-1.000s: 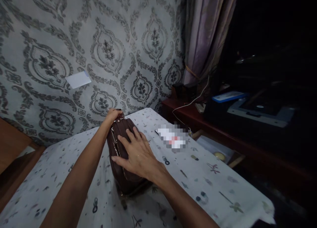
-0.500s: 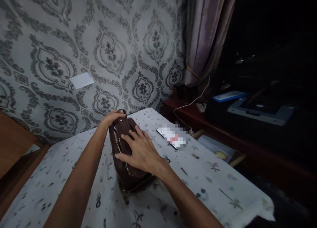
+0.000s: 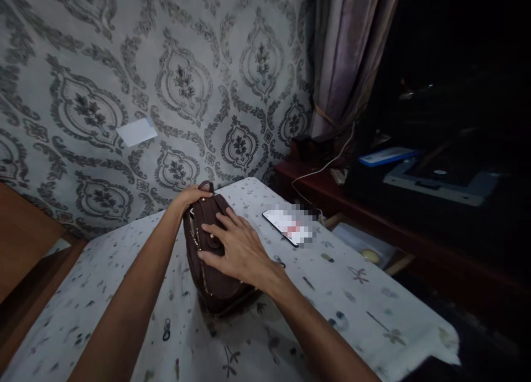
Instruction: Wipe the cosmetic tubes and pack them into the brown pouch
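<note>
A dark brown bag (image 3: pixel 211 271) with metal zips lies on the patterned white cloth (image 3: pixel 340 293). At its far end, my left hand (image 3: pixel 187 198) is closed round the bag near the loop handle, with some fingertips hidden. My right hand (image 3: pixel 240 249) rests over the bag's upper side, fingers spread and apart, the thumb near the zip. To the right of the bag lies a phone (image 3: pixel 284 227) with a lit screen, partly blurred out.
Behind the cloth rises a patterned wall with a white card (image 3: pixel 136 132) on it. A purple curtain (image 3: pixel 340 61), a white cable (image 3: pixel 319 173), a dark red desk (image 3: pixel 298 174) and an open drawer (image 3: pixel 357 243) stand right. Wooden furniture (image 3: pixel 25 232) is at the left.
My right hand has shifted slightly, its thumb moving up and right along the bag, and a round metal stud now shows between the fingers. The left hand keeps its hold.
</note>
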`<state>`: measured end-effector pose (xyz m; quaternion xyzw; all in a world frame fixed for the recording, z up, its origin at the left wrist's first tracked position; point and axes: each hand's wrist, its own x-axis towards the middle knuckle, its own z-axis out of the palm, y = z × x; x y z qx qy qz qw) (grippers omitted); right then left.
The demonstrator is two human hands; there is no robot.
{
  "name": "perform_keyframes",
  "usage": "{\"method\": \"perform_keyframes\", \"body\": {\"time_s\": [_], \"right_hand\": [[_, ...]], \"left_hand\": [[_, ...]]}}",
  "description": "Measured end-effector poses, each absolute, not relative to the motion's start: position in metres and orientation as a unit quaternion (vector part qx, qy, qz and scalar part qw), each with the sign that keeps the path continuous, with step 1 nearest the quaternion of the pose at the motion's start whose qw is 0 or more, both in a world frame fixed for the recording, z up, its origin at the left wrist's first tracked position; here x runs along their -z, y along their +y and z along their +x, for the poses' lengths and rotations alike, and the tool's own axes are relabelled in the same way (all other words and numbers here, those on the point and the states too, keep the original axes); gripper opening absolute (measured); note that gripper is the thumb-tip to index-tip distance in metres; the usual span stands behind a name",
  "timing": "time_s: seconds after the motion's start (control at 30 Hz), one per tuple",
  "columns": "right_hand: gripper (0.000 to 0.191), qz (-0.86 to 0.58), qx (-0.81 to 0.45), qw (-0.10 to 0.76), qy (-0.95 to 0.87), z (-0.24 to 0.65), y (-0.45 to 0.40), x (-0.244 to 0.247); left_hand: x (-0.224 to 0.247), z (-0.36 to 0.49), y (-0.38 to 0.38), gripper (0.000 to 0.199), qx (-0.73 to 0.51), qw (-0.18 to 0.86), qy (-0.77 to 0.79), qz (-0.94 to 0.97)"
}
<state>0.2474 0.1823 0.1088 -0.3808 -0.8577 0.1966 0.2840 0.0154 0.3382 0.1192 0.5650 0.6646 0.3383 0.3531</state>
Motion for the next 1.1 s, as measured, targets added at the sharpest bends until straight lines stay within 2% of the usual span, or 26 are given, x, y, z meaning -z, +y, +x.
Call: {"method": "perform_keyframes", "body": {"time_s": [0.43, 0.63, 0.9, 1.1], "right_hand": [[0.062, -0.374, -0.174, 0.272, -0.870, 0.247, 0.181, -0.105], [0.061, -0.371, -0.173, 0.274, -0.870, 0.247, 0.181, -0.106], [0.060, -0.376, -0.178, 0.276, -0.867, 0.249, 0.180, -0.105], [0.058, -0.381, -0.170, 0.267, -0.869, 0.249, 0.181, -0.105]], "left_hand": [[-0.112, 0.014, 0.345, 0.033, -0.434, 0.296, 0.651, 0.548], [-0.107, 0.014, 0.341, 0.036, -0.463, 0.300, 0.634, 0.542], [-0.116, 0.011, 0.333, 0.034, -0.437, 0.325, 0.643, 0.539], [-0.114, -0.016, 0.311, 0.023, -0.401, 0.322, 0.693, 0.506]]}}
